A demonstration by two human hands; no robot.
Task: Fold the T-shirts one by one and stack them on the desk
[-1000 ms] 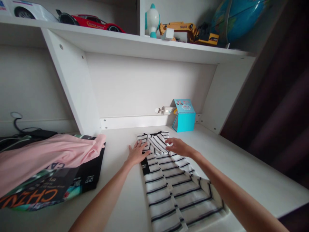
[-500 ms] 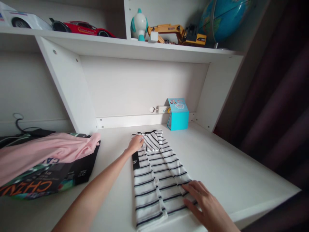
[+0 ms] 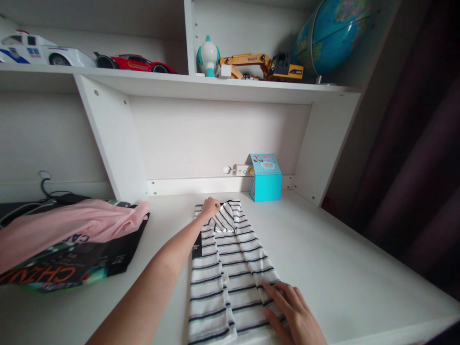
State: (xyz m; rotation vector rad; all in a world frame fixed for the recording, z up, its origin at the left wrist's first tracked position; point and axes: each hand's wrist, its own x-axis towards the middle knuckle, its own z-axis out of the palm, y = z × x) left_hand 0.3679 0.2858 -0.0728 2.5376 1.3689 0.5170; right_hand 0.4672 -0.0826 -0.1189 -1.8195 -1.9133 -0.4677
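A white shirt with black stripes (image 3: 230,273) lies folded into a long narrow strip on the white desk (image 3: 341,268), collar end toward the back wall. My left hand (image 3: 209,209) is stretched to the far end, its fingers closed on the shirt's collar. Near the front edge my right hand (image 3: 293,314) lies flat on the lower right part of the shirt, fingers spread.
A pile of clothes, pink on top of black printed ones (image 3: 68,239), covers the desk's left. A turquoise box (image 3: 266,178) stands by the back wall. The shelf above (image 3: 215,86) carries toy cars, an excavator and a globe. A dark curtain hangs at the right.
My right hand left the collar and came down to the shirt's lower end, where it rests flat. My left hand went from flat beside the collar to gripping it.
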